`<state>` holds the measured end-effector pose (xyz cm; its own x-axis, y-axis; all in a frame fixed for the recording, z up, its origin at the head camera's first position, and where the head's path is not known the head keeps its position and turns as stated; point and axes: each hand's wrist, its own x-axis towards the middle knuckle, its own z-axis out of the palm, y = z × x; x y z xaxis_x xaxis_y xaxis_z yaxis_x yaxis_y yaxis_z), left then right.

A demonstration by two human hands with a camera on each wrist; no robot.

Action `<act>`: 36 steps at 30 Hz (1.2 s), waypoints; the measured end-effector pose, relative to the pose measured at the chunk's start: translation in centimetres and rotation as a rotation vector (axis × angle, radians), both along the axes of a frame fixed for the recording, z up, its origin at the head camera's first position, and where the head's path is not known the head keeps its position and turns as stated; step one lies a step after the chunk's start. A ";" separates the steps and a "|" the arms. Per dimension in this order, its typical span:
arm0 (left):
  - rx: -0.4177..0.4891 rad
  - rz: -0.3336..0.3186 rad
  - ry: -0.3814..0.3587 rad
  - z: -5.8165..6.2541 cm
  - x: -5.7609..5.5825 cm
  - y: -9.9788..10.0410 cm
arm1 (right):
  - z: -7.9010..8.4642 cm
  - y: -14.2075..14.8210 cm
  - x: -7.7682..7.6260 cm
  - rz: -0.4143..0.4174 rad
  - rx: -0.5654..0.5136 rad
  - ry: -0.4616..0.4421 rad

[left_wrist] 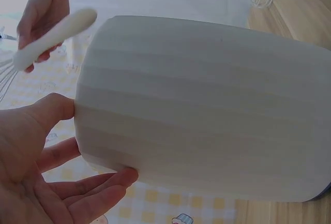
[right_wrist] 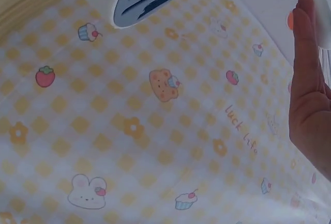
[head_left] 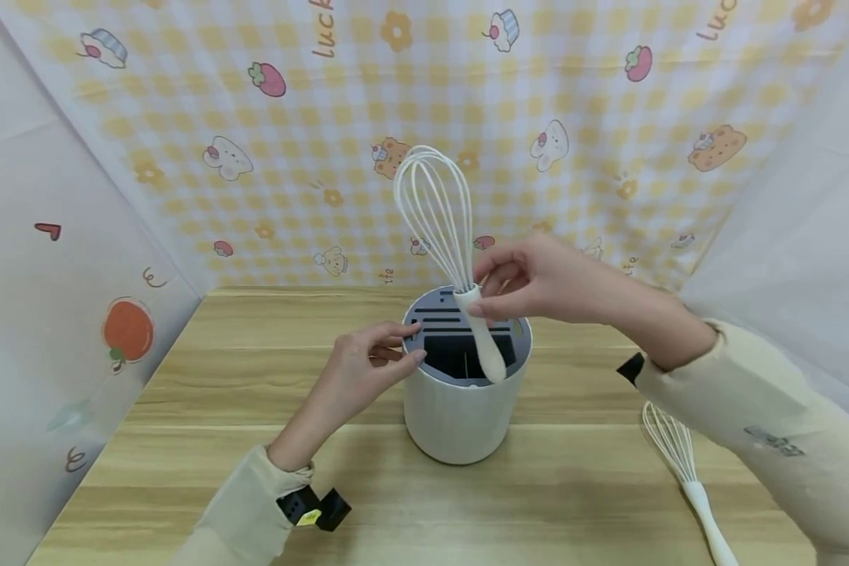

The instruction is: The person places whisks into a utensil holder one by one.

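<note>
My right hand (head_left: 541, 279) pinches a white whisk (head_left: 439, 212) at the top of its handle, wires upward and the handle end slanting down over the holder's opening. Below it stands a white round utensil holder (head_left: 460, 424) with a grey slotted lid (head_left: 435, 318) that has a large dark opening at the front. At the holder's left rim, my left hand (head_left: 364, 362) rests its thumb and fingertips. The left wrist view has the left hand (left_wrist: 46, 167) against the holder's ribbed side (left_wrist: 196, 110). In the right wrist view, the right hand (right_wrist: 313, 94) shows at the edge beside the whisk handle (right_wrist: 318, 6).
A second white whisk (head_left: 682, 464) lies on the wooden table (head_left: 290, 354) at the right, near the right sleeve. Behind the table hangs a yellow checked cloth (head_left: 311, 141) with printed figures. White sheeting (head_left: 56, 314) closes off the left side.
</note>
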<state>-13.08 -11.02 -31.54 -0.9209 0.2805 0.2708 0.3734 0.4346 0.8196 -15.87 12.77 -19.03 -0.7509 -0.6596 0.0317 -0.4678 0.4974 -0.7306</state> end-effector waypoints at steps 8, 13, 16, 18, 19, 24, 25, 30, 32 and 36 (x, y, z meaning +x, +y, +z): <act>0.000 0.005 -0.010 0.1 -0.1 0.0 | -0.8 -2.9 -1.9 0.117 0.029 0.055; 0.006 0.004 -0.014 0.1 0.0 0.0 | -1.7 -3.9 -2.6 0.183 0.088 0.064; 0.007 0.003 -0.012 0.1 0.0 0.0 | -2.3 -4.1 -2.9 0.226 0.105 0.056; 0.006 0.002 -0.014 0.1 -0.1 0.0 | -2.7 -4.2 -3.0 0.244 0.127 0.025; 0.004 0.003 -0.014 0.1 -0.1 -0.1 | -2.9 -4.2 -3.1 0.246 0.144 0.013; 0.003 0.005 -0.016 0.0 -0.1 -0.1 | -3.4 -4.3 -3.1 0.281 0.223 -0.027; 0.004 0.004 -0.014 0.0 -0.1 -0.1 | -3.5 -4.3 -3.0 0.295 0.228 -0.026; 0.018 -0.007 -0.009 0.1 -0.1 -0.1 | -4.1 -4.6 -2.5 0.320 0.295 0.049; 0.023 -0.008 -0.004 0.1 -0.1 -0.1 | -4.4 -4.8 -2.3 0.321 0.321 0.090; 0.019 0.001 0.007 0.0 -0.2 0.0 | -5.1 -5.0 -2.0 0.315 0.353 0.129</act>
<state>-13.27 -11.07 -31.57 -0.9192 0.2745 0.2824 0.3787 0.4195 0.8250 -17.92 7.78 -24.12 -0.5180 -0.8412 -0.1552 -0.7107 0.5242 -0.4691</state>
